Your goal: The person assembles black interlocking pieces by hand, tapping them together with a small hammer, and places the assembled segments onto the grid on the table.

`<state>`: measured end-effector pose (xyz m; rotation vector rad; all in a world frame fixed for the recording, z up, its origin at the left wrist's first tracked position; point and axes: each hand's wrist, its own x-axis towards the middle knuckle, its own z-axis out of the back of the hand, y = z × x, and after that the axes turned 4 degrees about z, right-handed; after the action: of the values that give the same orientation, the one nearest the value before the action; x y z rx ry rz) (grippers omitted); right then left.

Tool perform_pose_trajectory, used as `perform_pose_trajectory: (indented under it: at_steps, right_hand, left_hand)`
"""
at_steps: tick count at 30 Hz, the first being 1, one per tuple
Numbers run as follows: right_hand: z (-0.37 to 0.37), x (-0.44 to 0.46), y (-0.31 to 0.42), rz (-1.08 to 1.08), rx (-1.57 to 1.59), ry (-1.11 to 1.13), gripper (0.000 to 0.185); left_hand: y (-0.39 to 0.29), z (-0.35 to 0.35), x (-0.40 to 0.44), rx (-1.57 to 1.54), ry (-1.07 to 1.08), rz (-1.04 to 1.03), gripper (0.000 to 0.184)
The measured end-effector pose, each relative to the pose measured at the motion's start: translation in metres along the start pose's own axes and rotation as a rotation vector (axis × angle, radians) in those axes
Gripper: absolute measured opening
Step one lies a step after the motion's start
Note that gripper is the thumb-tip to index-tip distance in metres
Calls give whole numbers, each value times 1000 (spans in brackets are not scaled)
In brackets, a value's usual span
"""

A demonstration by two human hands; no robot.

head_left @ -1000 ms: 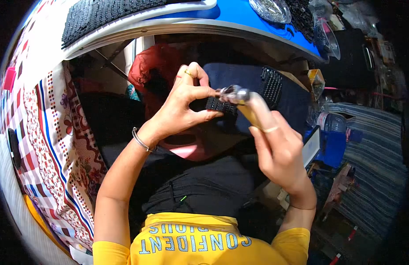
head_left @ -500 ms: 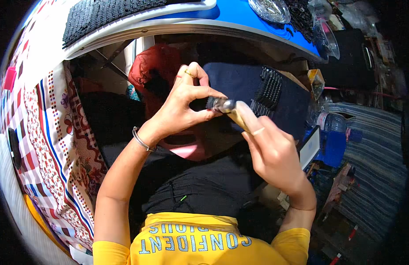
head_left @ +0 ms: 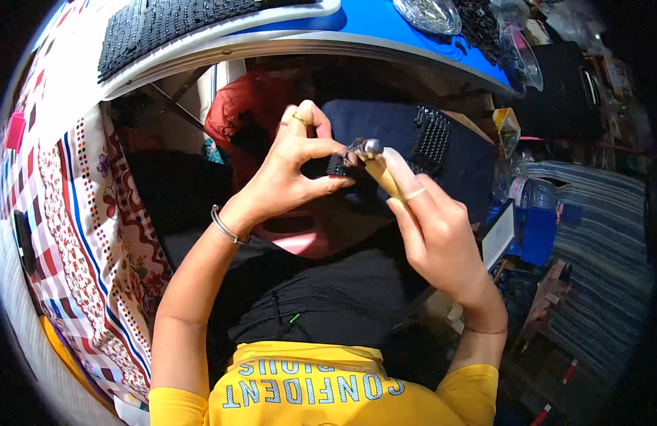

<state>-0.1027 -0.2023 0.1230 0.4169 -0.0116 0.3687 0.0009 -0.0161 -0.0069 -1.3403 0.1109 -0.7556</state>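
My left hand [head_left: 294, 160] pinches a black beaded strip [head_left: 336, 166] between thumb and index finger; a gold ring is on one finger. My right hand [head_left: 442, 231] is closed around pliers [head_left: 384, 174] with yellowish handles. The metal head of the pliers is at the strip, close to my left fingertips, and its jaws are blurred. A wider part of the black beadwork [head_left: 431, 138] lies over the dark blue surface [head_left: 367, 119] beyond my hands.
Across the top stands a blue table [head_left: 357, 20] with a white edge, bearing a black beaded panel [head_left: 179, 28], a clear container [head_left: 429, 14] and loose black pieces. A blue bottle [head_left: 538, 220] is at the right, a patterned cloth [head_left: 94, 248] at the left.
My right hand and the pliers have shifted left since the earliest frame, and slightly up since the middle one. My left hand has barely moved, still pinching the strip.
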Motion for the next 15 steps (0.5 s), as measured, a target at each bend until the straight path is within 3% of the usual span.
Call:
perform_pose_trajectory:
  at_steps: [7,13,15]
  right_hand:
    - [-1,-2,3,29,-52,17,54]
    - [-21,-6,2,125,316,-177,50]
    - [-39,-7,5,177,228,-141,40]
  left_hand:
    - [0,-1,1,10,4,-8,27]
    - [0,0,-1,-7,30,39,29]
    - [3,0,-1,3,30,32,29]
